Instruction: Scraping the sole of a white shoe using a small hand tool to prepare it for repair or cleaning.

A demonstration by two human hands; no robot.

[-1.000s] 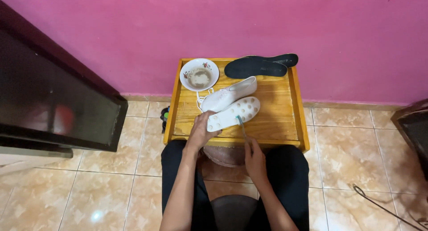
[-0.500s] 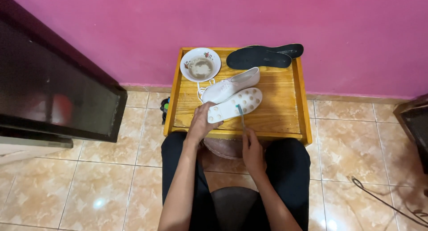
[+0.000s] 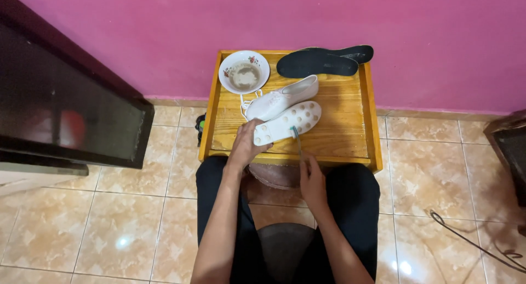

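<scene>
Head view, largest to smallest. The pink wall (image 3: 164,32) rises beyond my hands; the wooden tabletop (image 3: 339,125) lies just ahead of both.

On it, the white shoe (image 3: 286,122) rests sole-up, its studded pale sole facing me, long axis running from near-left to far-right. A second white shoe (image 3: 282,98) lies just behind it, touching. Two dark insoles (image 3: 320,62) sit farther off to the right, a white bowl (image 3: 244,72) with brownish liquid to the left.

My left hand (image 3: 246,147) is nearer, its grip closed on the shoe's heel end. My right hand (image 3: 311,177) holds a slim brush (image 3: 297,139), bristle end touching the sole's middle.
</scene>
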